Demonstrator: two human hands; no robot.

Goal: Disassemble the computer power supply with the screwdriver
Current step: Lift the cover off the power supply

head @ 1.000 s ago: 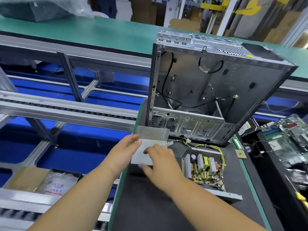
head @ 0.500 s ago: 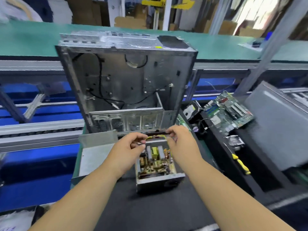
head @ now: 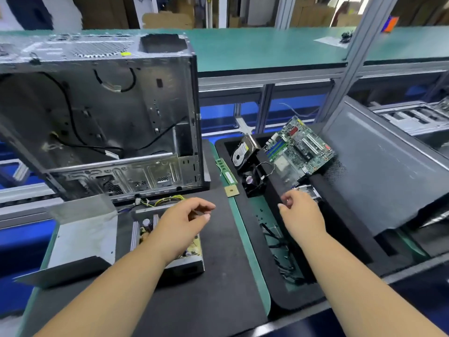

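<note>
The opened power supply [head: 188,263] lies on the black mat, its circuit board and heat sinks [head: 135,235] exposed and yellow wires [head: 167,199] trailing toward the case. Its removed metal cover [head: 82,237] lies just left of it. My left hand [head: 179,227] hovers over the power supply with fingers loosely curled, holding nothing. My right hand [head: 300,212] is out over the black tray [head: 245,215] on the right, fingers loosely curled, with nothing visible in it. No screwdriver is in view.
The empty computer case [head: 109,117] stands upright behind the power supply. A RAM stick [head: 226,171] and a CPU chip [head: 232,190] lie beside the tray. The tray holds a hard disk [head: 240,154], fan [head: 252,181], motherboard [head: 298,149] and cables [head: 279,251]. A grey side panel [head: 388,171] leans at right.
Both hands have let go of the power supply's far edge. The right hand has swung right over the tray, the left hand has drawn back a little, and the view has turned right.
</note>
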